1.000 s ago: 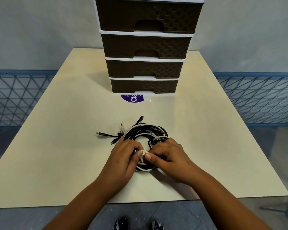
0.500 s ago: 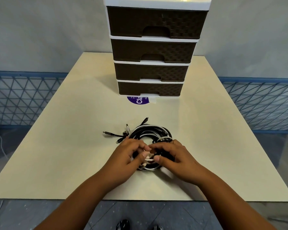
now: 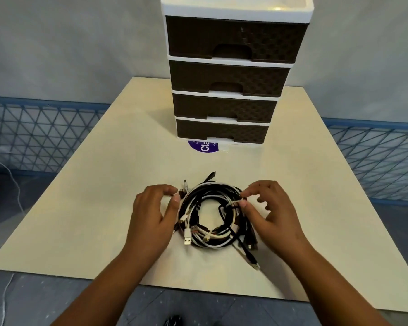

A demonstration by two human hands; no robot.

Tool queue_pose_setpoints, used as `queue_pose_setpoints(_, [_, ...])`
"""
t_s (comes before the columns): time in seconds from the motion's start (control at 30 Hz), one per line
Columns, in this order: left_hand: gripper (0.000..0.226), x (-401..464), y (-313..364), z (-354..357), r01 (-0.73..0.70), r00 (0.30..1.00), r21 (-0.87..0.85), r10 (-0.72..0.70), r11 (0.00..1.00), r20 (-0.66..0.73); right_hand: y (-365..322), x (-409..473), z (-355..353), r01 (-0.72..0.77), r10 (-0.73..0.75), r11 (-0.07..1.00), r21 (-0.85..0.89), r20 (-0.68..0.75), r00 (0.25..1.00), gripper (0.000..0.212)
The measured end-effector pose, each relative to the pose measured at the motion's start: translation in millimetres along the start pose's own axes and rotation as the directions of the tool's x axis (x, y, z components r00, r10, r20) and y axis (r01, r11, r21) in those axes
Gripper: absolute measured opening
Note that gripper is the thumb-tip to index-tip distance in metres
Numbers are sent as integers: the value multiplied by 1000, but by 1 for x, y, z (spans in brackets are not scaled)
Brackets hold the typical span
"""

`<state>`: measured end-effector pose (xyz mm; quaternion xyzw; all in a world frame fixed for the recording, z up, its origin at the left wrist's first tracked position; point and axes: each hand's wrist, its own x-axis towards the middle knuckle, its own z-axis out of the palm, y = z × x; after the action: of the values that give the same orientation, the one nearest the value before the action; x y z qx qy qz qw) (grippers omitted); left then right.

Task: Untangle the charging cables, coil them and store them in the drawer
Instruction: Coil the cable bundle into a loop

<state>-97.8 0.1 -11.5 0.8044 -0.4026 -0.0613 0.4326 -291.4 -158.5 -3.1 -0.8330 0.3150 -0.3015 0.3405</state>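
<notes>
A tangled ring of black and white charging cables [image 3: 212, 215] lies on the beige table [image 3: 80, 220] just in front of me. Several plugs stick out at its back left and at its near edge. My left hand [image 3: 153, 212] is at the bundle's left side, thumb and forefinger pinching the cables there. My right hand [image 3: 268, 208] is at the right side, thumb and forefinger pinching a white cable loop. The drawer unit [image 3: 231, 78], brown fronts in a white frame, stands at the back of the table with all its drawers closed.
A purple round sticker [image 3: 204, 146] lies on the table under the unit's front edge. Blue mesh fencing [image 3: 33, 135] runs along both sides beyond the table. A white cord [image 3: 12, 184] trails on the floor at the left.
My hands have moved apart from the near middle of the bundle to its left and right sides. The camera has tilted up, showing the top of the drawer unit.
</notes>
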Motion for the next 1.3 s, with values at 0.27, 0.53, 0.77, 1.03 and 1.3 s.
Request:
queue_pose_setpoints(0.27, [48, 26, 17, 27, 215, 923, 204, -267, 955, 278, 10, 30, 17, -266, 263, 964, -33, 310, 914, 18])
queue_pose_setpoints(0.53, [52, 41, 8, 16, 96, 939, 299, -186, 950, 289, 13, 42, 3, -189, 217, 974, -122, 298, 929, 22])
queue_pose_setpoints(0.77, [39, 64, 27, 32, -71, 944, 242, -14, 968, 331, -4, 87, 28, -28, 79, 993, -116, 461, 884, 35])
queue_pose_setpoints(1.03, [20, 63, 18, 44, -53, 965, 179, 5, 982, 261, 5, 77, 30, 61, 8, 988, -143, 434, 901, 31])
queue_pose_setpoints(1.3, [60, 69, -7, -9, 105, 970, 89, -122, 991, 210, -2, 41, 33, -140, 149, 989, -54, 234, 961, 51])
